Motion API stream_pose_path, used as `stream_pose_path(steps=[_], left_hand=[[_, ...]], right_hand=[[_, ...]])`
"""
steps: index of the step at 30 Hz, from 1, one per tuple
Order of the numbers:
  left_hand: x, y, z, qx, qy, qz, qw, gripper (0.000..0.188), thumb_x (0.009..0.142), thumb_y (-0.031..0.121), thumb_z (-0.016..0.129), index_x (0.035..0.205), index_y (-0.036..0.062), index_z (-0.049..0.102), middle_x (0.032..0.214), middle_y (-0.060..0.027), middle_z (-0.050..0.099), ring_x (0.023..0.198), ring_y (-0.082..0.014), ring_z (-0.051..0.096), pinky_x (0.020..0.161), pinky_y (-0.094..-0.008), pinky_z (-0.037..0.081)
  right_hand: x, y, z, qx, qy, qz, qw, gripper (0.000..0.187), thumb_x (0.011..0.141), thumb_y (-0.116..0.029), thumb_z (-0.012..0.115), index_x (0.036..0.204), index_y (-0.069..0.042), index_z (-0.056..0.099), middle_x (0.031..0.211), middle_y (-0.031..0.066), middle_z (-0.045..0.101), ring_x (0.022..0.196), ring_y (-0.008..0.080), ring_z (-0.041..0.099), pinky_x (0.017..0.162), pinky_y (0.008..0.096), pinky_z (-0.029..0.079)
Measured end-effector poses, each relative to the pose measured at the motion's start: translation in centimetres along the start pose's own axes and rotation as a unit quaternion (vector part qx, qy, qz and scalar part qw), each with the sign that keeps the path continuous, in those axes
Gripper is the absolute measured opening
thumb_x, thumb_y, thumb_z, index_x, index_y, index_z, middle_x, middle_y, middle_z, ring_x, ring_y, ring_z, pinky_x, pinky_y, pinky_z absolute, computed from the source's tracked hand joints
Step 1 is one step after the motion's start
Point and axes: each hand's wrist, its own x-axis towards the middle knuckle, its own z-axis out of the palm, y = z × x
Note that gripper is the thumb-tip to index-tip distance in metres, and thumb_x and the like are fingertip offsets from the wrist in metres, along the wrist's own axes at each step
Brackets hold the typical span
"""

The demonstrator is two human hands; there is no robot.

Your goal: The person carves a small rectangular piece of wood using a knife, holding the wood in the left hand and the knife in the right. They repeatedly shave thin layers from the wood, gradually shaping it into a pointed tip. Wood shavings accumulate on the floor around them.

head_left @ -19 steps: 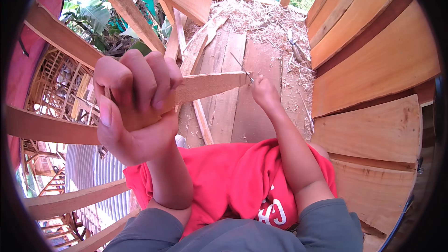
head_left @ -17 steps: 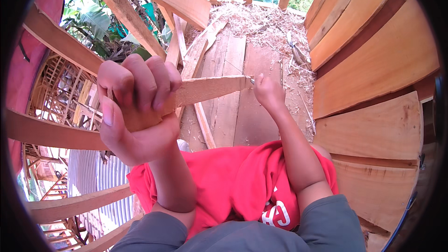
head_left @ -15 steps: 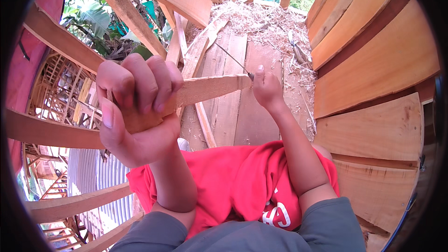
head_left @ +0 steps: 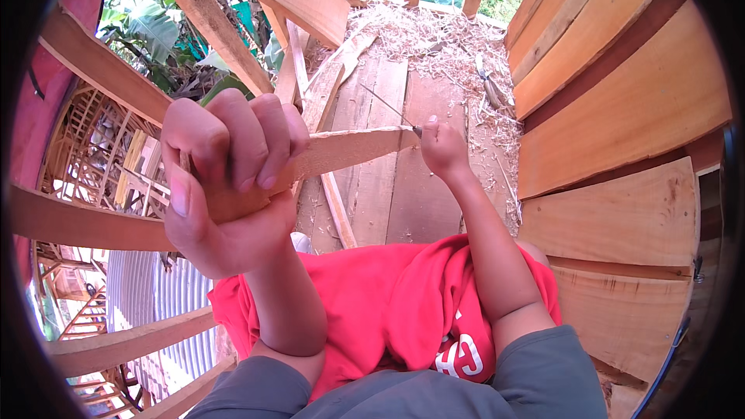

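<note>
1. Left hand, left of centre: fingers curled tightly around the thick end of a pale wooden piece. Grip and position match the earlier frames, bar a slight shift.
2. Wooden piece: extends from the left hand to the middle of the frame, its narrower end just beside the right hand.
3. Right hand, right of centre: fingers closed around the base of a thin-bladed tool, thumb uppermost. The handle is mostly hidden.
4. Tool: blade slants toward the upper left, above the wood's narrow end. Its tip sits slightly lower in the frame than half a second ago; just before that, the blade was barely visible. Contact with the wood cannot be confirmed.
5. Surroundings, unchanged: red cloth across the lap, lower centre; plank floor beyond; curled shavings at upper centre; wide boards along the right side.
</note>
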Motion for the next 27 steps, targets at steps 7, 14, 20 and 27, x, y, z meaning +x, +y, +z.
stream_pose_path(steps=[7,14,20,27], left_hand=[[-0.4,-0.1,-0.2,-0.022,-0.025,-0.018,0.999,0.031,0.09,0.034,0.055,0.077,0.016,0.034,0.066,0.0012,0.036,0.058,-0.0116,0.035,0.059,-0.0303,0.031],[-0.3,0.2,-1.2,-0.04,-0.063,-0.027,0.997,0.03,0.091,0.034,0.055,0.077,0.0159,0.035,0.067,0.0016,0.037,0.058,-0.0112,0.035,0.059,-0.0312,0.032],[0.1,-0.1,-1.9,-0.063,-0.101,-0.017,0.993,0.029,0.091,0.033,0.056,0.077,0.0167,0.037,0.064,0.0031,0.038,0.054,-0.0099,0.036,0.056,-0.0294,0.033],[-0.2,-0.2,-2.1,-0.055,-0.1,-0.005,0.993,0.03,0.09,0.035,0.056,0.073,0.018,0.039,0.057,0.0058,0.037,0.046,-0.0082,0.033,0.048,-0.0266,0.034]], right_hand=[[0.2,0.6,-0.7,-0.041,-0.016,0.023,0.999,0.058,0.096,-0.037,0.026,0.089,0.0,0.071,0.094,0.0242,0.068,0.092,0.0424,0.065,0.084,0.0513,0.049],[0.2,-0.5,-1.1,-0.146,-0.027,0.107,0.983,0.055,0.093,-0.037,0.029,0.096,0.001,0.07,0.099,0.0246,0.068,0.096,0.0423,0.064,0.086,0.0502,0.048],[0.8,2.8,1.2,-0.054,0.035,0.134,0.989,0.057,0.093,-0.039,0.029,0.089,0.002,0.069,0.092,0.0293,0.066,0.092,0.0453,0.063,0.086,0.0488,0.048],[-0.8,-0.5,-2.2,-0.049,-0.031,0.086,0.995,0.056,0.092,-0.04,0.028,0.093,-0.003,0.071,0.078,0.0186,0.069,0.079,0.0366,0.068,0.083,0.0444,0.049]])
